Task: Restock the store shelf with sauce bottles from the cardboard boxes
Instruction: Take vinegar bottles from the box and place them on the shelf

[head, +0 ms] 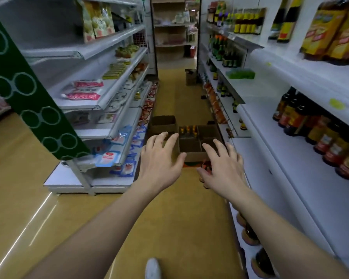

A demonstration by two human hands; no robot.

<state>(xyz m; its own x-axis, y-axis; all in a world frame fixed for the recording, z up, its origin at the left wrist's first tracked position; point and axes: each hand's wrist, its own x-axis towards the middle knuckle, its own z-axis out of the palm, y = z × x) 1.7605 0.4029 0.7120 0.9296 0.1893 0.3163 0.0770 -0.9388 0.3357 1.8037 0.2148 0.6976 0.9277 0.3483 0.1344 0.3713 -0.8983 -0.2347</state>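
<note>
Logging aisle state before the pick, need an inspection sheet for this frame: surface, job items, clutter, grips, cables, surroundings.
surface: yellow floor, glare streaks at left.
job's things: open divided box on the floor ahead, a few bottles in its far-left cell; second box behind it to the left; sauce bottles on the right shelf.
clutter: loose bottles on the floor at the box's near edge, partly hidden by the right hand; far box down the aisle.
grips: left hand and right hand open, fingers spread, stretched toward the box, holding nothing.
cables: nothing seen.
surroundings: packets on left shelves; white shoe at bottom edge.
</note>
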